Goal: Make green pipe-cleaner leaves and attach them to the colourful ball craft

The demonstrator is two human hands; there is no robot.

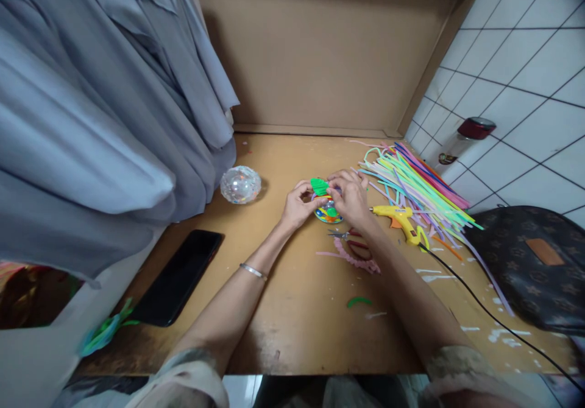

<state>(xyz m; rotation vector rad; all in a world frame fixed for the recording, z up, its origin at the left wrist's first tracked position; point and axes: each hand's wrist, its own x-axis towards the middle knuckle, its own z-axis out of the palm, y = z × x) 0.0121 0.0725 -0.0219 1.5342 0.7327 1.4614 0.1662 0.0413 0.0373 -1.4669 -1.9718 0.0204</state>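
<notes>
My left hand (298, 204) and my right hand (351, 197) meet above the middle of the table, fingers closed in pinches. Between their fingertips is a bright green, ridged, leaf-shaped piece (319, 186). Just under it sits a small round multicoloured item (329, 214) with yellow, blue and green patches; my fingers partly cover it. Scissors (359, 248) with red handles lie near my right wrist, beside a curled pink strip (361, 264). A yellow glue gun (398, 218) rests to the right of my right hand.
Colourful pipe cleaners (420, 179) are heaped at the back right, near a red-capped bottle (466, 141) and a dark patterned bag (534, 268). On the left are a clear ball (241, 184), a black phone (180, 277) and a grey curtain (114, 109). The glue gun's cord (484, 316) crosses the right side.
</notes>
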